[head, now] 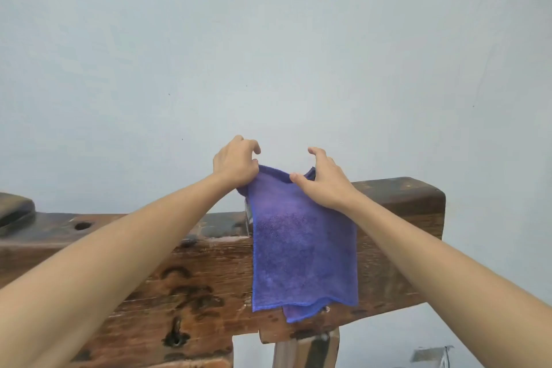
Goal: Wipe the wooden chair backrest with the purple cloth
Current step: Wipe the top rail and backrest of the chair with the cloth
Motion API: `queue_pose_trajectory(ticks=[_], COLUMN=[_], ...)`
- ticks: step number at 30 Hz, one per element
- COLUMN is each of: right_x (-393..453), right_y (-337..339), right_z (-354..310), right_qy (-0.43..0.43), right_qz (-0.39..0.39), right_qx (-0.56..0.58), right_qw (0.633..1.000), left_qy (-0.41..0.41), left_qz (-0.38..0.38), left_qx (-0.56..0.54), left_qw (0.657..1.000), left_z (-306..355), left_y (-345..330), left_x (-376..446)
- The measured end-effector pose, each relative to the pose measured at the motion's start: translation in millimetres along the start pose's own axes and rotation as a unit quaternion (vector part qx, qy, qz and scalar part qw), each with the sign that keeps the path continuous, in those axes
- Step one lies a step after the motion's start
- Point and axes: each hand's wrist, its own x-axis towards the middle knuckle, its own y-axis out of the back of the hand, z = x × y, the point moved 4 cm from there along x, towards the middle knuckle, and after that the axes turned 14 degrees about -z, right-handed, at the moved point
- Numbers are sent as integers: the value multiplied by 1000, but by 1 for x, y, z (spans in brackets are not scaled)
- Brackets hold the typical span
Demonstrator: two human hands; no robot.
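Note:
A purple cloth (301,251) hangs folded over the top edge of the dark, worn wooden chair backrest (191,275), draping down its near face. My left hand (234,163) pinches the cloth's upper left corner above the backrest's top. My right hand (324,181) lies on the cloth's upper right part, thumb on the near side, fingers curled over the top. The far side of the cloth is hidden behind the wood.
A pale blue-grey wall (268,39) fills the background close behind the backrest. The backrest's raised right end (418,197) stands higher than its middle. A round hole (82,225) marks the top surface at the left. A wooden post (304,349) runs down below.

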Motion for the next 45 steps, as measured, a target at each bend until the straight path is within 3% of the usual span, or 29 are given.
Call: queue_pose_trajectory(ticks=[3,7,10,15,20,25,32,35,38,45], right_x=[2,3,3,-6,-29,-58,-70,-54,-31,26], right_y=[-16,-21,-24,-30,-37,-40,-42,-42,-30,-15], right_z=[-3,-3,-4,-8,-14,-9,-9,-3,5,10], right_qy=[37,15,19,8,53,40,-1,-21,-22,-28], right_qz=[-61,-162,-202,-184,-179,-149,-105,-119,-126,-204], right_qx=[-145,-210,-223,-259,-282,-319,-302,-318,-286,-260], right_qw=[987,964,953,948,941,935,948,940,950,943], left_qy=[-37,-55,-16,-14,-52,-75,-40,-70,-116,-31], left_qz=[12,-150,-180,-195,-171,-201,-208,-225,-289,-294], left_qx=[-41,-50,-32,-23,-10,-6,-192,-122,-74,-80], left_qw=[998,986,983,981,984,977,958,964,947,952], left_z=[24,55,56,57,51,42,30,37,51,71], left_y=[-17,-55,-60,-52,-52,-57,-57,-65,-61,-70], left_x=[-22,-54,-63,-80,-98,-122,-106,-95,-75,-31])
